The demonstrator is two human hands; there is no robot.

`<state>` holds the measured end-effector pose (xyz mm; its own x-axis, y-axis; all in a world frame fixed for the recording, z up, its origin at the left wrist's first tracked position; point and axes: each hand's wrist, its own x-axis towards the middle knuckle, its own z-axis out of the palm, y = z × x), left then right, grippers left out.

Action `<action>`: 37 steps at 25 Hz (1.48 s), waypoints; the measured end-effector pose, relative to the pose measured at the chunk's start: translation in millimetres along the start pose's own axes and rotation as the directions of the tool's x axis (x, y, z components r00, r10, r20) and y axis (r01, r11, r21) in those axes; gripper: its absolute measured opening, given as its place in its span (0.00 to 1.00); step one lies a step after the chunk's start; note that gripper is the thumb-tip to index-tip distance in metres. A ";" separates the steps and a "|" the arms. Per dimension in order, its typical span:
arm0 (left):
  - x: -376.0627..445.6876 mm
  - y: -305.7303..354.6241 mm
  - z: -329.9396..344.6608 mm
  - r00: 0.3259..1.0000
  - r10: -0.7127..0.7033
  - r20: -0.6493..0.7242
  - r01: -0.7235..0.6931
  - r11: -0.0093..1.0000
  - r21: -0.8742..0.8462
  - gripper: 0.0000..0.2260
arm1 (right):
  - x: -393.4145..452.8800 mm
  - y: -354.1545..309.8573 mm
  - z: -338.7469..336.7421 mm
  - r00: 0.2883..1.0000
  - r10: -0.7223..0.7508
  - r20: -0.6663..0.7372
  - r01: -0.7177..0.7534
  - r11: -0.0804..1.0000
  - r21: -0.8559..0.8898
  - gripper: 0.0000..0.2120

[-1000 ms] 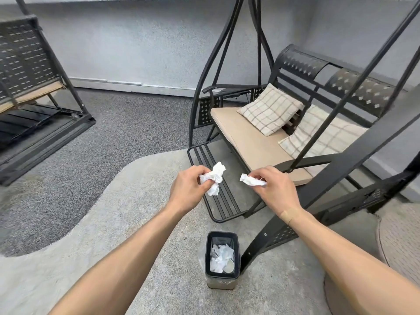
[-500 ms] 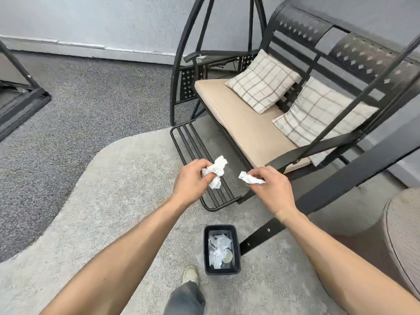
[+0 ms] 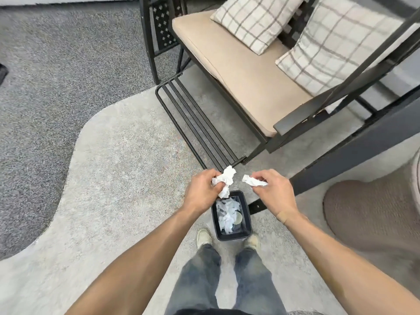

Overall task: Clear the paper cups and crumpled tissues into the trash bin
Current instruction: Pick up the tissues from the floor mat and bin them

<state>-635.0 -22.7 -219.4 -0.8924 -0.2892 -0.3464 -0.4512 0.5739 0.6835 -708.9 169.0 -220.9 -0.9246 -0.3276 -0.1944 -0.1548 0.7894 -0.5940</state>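
Standing on a pale grey rug (image 3: pixel 109 173), the person looks straight down at both outstretched arms, with dark speckled carpet (image 3: pixel 56 64) covering the floor at far left. The left hand (image 3: pixel 202 192) is closed around a large crumpled tissue (image 3: pixel 225 178), pinched between thumb and fingers, with a loose tail of it hanging over the far left corner of the bin. The trash bin (image 3: pixel 247 230), a small black rectangular container, stands on the rug directly between and ahead of the two shoes (image 3: pixel 204 235); it contains more crumpled white tissues (image 3: pixel 227 212) and one round paper cup (image 3: pixel 238 218) against its right wall. The right hand (image 3: pixel 276 194) is closed on a smaller tissue wad (image 3: pixel 253 181), gripped at the fingertips, held just beyond the bin's far right corner. The two wads are near each other but not touching. Beyond the hands, a black metal swing bench (image 3: pixel 227 71) with a tan seat cushion carries two plaid pillows (image 3: pixel 254 21). A brown round mat (image 3: pixel 375 208) lies at far right.
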 end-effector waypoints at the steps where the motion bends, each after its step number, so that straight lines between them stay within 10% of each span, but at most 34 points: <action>1: 3.0 -5.5 9.9 1.000 -0.026 0.005 0.026 1.000 0.010 0.08 | 1.1 9.9 9.1 1.000 0.019 0.018 -0.019 1.000 -0.007 0.13; 22: 102.5 -252.4 303.5 0.811 -0.541 0.222 0.509 0.840 0.189 0.16 | 40.0 244.8 326.5 0.835 0.368 0.409 -0.293 0.926 -0.237 0.13; 30: 144.5 -279.3 346.0 0.800 -0.554 0.231 0.507 0.829 0.235 0.05 | 63.4 262.4 378.6 0.849 0.388 0.358 -0.279 0.905 -0.320 0.15; 37: 137.4 -265.3 336.8 0.806 -0.534 0.254 0.492 0.844 0.214 0.20 | 63.3 251.3 362.1 0.830 0.371 0.417 -0.273 0.921 -0.278 0.19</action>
<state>-637.6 43.3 -664.7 -0.4781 -0.3454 -0.8076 -0.8197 0.5058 0.2689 -680.4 158.7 -665.1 -0.6798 -0.1951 -0.7070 0.0126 0.9607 -0.2773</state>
